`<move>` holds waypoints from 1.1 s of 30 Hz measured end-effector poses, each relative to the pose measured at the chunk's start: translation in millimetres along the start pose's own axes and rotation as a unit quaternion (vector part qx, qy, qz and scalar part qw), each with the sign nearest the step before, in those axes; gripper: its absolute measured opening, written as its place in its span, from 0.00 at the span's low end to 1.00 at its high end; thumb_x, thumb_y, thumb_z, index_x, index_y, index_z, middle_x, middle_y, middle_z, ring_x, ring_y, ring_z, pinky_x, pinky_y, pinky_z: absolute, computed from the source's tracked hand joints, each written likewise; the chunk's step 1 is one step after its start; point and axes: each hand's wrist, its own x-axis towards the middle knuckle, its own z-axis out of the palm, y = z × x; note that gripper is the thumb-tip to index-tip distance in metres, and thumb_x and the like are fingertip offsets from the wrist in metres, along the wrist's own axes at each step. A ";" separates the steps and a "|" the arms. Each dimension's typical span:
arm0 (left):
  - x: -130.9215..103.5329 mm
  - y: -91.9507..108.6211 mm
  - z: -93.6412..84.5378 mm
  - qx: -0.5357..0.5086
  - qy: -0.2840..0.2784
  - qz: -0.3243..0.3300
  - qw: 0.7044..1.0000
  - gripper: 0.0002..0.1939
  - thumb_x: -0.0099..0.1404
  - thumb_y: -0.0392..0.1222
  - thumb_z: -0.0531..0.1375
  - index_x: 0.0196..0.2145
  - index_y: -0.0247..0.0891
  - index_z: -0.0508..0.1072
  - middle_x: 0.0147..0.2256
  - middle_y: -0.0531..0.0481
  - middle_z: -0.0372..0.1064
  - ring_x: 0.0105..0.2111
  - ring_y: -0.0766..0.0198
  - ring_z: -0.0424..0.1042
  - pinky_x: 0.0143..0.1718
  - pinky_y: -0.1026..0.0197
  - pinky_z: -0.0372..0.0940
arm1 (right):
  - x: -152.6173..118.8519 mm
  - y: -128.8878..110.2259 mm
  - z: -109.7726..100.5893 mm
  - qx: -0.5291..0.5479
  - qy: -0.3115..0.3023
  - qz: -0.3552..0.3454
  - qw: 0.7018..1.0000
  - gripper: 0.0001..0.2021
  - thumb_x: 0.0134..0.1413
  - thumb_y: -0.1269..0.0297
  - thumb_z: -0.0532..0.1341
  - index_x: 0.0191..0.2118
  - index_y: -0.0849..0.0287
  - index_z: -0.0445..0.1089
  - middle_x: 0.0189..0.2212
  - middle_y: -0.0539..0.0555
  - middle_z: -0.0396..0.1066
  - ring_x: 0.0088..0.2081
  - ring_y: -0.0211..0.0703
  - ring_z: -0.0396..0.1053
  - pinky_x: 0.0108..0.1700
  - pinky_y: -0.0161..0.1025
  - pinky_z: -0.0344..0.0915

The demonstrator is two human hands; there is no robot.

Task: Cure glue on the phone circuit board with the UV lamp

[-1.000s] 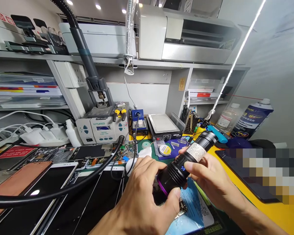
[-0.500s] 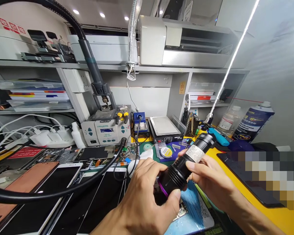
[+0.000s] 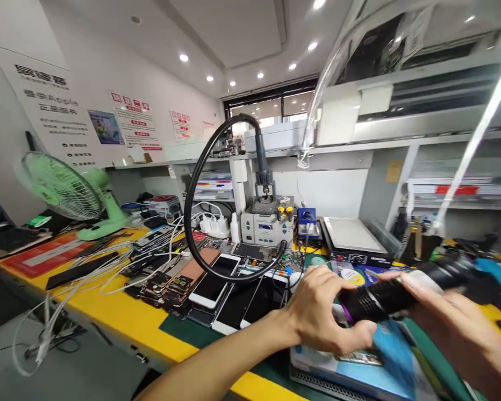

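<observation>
— Flashlight (image 3: 384,296), black, lies across both hands, just above the desk (image 3: 121,317).
— How's each grip?
— Left hand (image 3: 323,312) curls around its wide head, thumb underneath. Right hand (image 3: 451,317) wraps the barrel, fingers pressed over it.
— Anything nearby?
— Blue sheet (image 3: 390,356) beneath the left grip; phones (image 3: 215,281) lie further out on that hand's side.

Single head-worn view, angled forward and down; close over cluttered workbench (image 3: 121,317)
</observation>
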 end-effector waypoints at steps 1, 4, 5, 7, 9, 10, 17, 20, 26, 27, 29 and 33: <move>1.3 5.3 -7.2 0.005 0.001 0.007 1.000 0.24 0.58 0.60 0.64 0.42 0.35 0.76 0.31 0.44 0.76 0.33 0.55 0.74 0.40 0.50 0.72 | -0.2 -6.1 1.1 0.035 -0.017 0.020 0.999 0.19 0.65 0.42 0.66 0.37 0.51 0.87 0.36 0.62 0.86 0.37 0.59 0.84 0.34 0.45 0.80; 2.2 20.9 -37.1 0.026 -0.003 0.019 0.999 0.19 0.68 0.53 0.64 0.49 0.37 0.73 0.37 0.48 0.75 0.38 0.59 0.74 0.43 0.53 0.72 | -4.0 -20.0 2.4 0.113 -0.062 0.058 0.990 0.25 0.50 0.37 0.74 0.33 0.58 0.85 0.32 0.62 0.84 0.30 0.57 0.80 0.30 0.49 0.80; 0.9 25.3 -48.4 0.038 -0.006 0.027 0.999 0.19 0.70 0.52 0.64 0.52 0.37 0.72 0.41 0.48 0.75 0.40 0.59 0.75 0.44 0.53 0.72 | -8.0 -23.6 3.0 0.131 -0.073 0.070 0.986 0.24 0.48 0.38 0.75 0.31 0.58 0.84 0.30 0.62 0.83 0.29 0.56 0.80 0.29 0.49 0.79; -4.8 33.5 -69.9 0.071 -0.012 0.047 0.996 0.19 0.70 0.45 0.64 0.56 0.36 0.70 0.46 0.45 0.75 0.45 0.56 0.75 0.48 0.50 0.72 | -21.4 -30.8 5.4 0.160 -0.075 0.086 0.980 0.24 0.47 0.40 0.77 0.36 0.58 0.83 0.31 0.61 0.83 0.29 0.57 0.81 0.28 0.48 0.79; -14.4 41.9 -86.9 0.106 -0.014 0.072 0.992 0.21 0.69 0.36 0.64 0.58 0.34 0.69 0.50 0.41 0.75 0.49 0.54 0.74 0.53 0.49 0.70 | -40.8 -38.8 9.1 0.177 -0.070 0.096 0.977 0.25 0.48 0.41 0.77 0.42 0.58 0.83 0.36 0.61 0.85 0.33 0.58 0.83 0.32 0.48 0.80; -20.3 46.2 -93.2 0.122 -0.012 0.084 0.989 0.22 0.69 0.33 0.64 0.59 0.33 0.68 0.51 0.40 0.75 0.51 0.55 0.73 0.55 0.49 0.69 | -51.6 -43.1 11.3 0.180 -0.065 0.100 0.976 0.26 0.49 0.41 0.77 0.45 0.58 0.83 0.36 0.61 0.85 0.34 0.57 0.84 0.34 0.48 0.81; -64.0 71.8 -112.3 0.195 0.004 0.078 0.978 0.22 0.70 0.28 0.63 0.61 0.29 0.69 0.53 0.37 0.73 0.55 0.54 0.71 0.60 0.53 0.66 | -108.2 -61.6 35.2 0.092 -0.045 0.092 0.991 0.21 0.51 0.51 0.78 0.47 0.57 0.84 0.40 0.59 0.86 0.38 0.56 0.85 0.46 0.48 0.80; -76.1 78.1 -120.1 0.225 -0.003 0.063 0.972 0.21 0.73 0.33 0.62 0.61 0.26 0.70 0.53 0.35 0.74 0.55 0.53 0.72 0.60 0.54 0.66 | -120.5 -61.9 49.3 0.055 -0.067 0.056 0.995 0.17 0.49 0.58 0.78 0.46 0.54 0.85 0.44 0.57 0.85 0.47 0.58 0.82 0.49 0.45 0.79; -90.0 90.9 -153.6 0.301 0.008 0.097 0.948 0.21 0.72 0.33 0.61 0.61 0.27 0.70 0.52 0.35 0.78 0.57 0.51 0.75 0.61 0.51 0.67 | -142.8 -60.8 68.4 0.068 -0.158 0.072 0.983 0.23 0.47 0.60 0.79 0.52 0.52 0.83 0.44 0.55 0.85 0.49 0.57 0.82 0.52 0.45 0.79; -91.2 93.5 -161.0 0.318 0.015 0.107 0.942 0.22 0.71 0.32 0.61 0.61 0.27 0.70 0.52 0.35 0.79 0.57 0.51 0.75 0.61 0.50 0.67 | -146.5 -60.8 69.9 0.074 -0.162 0.088 0.980 0.24 0.49 0.57 0.78 0.53 0.52 0.82 0.43 0.55 0.86 0.47 0.56 0.83 0.50 0.44 0.80; -92.6 98.5 -175.4 0.350 0.023 0.129 0.928 0.23 0.69 0.30 0.61 0.61 0.28 0.71 0.52 0.35 0.80 0.58 0.49 0.75 0.61 0.48 0.68 | -153.4 -60.8 70.2 0.085 -0.166 0.123 0.975 0.26 0.52 0.52 0.77 0.56 0.52 0.80 0.38 0.53 0.85 0.38 0.51 0.83 0.43 0.42 0.81; -92.4 105.4 -198.2 0.394 -0.009 0.181 0.901 0.22 0.68 0.30 0.61 0.60 0.31 0.74 0.53 0.38 0.81 0.58 0.47 0.76 0.63 0.44 0.66 | -162.7 -58.6 55.7 0.021 -0.183 0.127 0.975 0.21 0.52 0.47 0.75 0.50 0.48 0.82 0.40 0.52 0.84 0.25 0.43 0.76 0.22 0.34 0.72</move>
